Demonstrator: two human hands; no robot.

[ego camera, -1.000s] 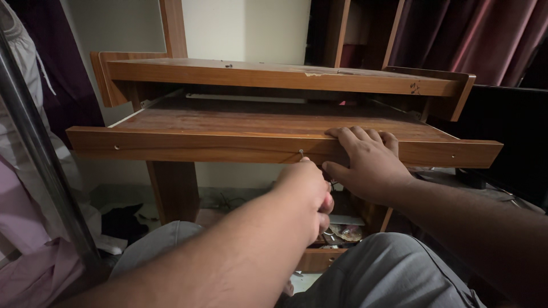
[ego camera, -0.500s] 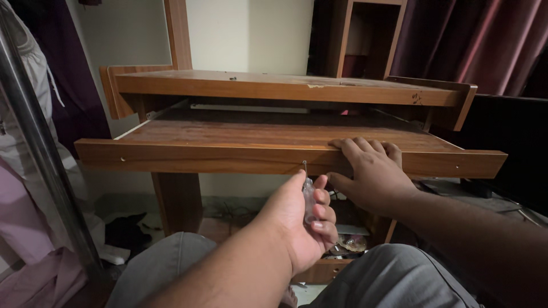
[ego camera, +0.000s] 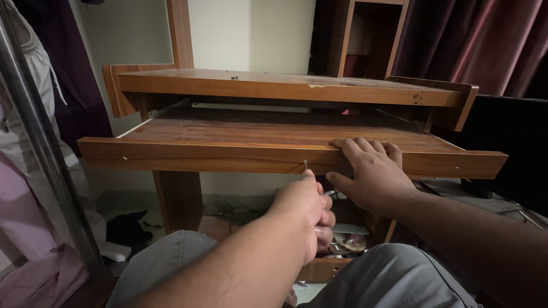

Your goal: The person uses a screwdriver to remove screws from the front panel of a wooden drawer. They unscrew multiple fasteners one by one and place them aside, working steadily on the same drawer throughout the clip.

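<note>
A wooden desk has a pull-out tray [ego camera: 228, 134] slid forward under the desktop [ego camera: 274, 85]. My left hand [ego camera: 305, 208] is closed round a small screwdriver with a clear handle; its thin metal tip [ego camera: 305, 165] meets a screw in the tray's front strip [ego camera: 188, 159]. The handle is mostly hidden in my fist. My right hand [ego camera: 371, 171] grips the front strip just to the right, fingers lying over the top edge and thumb underneath.
My knees in grey trousers [ego camera: 394, 279] are below the tray. A metal pole [ego camera: 40, 148] and pale cloth [ego camera: 28, 228] stand at the left. A dark screen [ego camera: 508, 125] and maroon curtains [ego camera: 479, 40] are at the right. Clutter lies on the lower shelf [ego camera: 348, 239].
My left hand has rolled over the screwdriver, so the clear handle seen half a second ago is now hidden. The right hand stays on the front strip.
</note>
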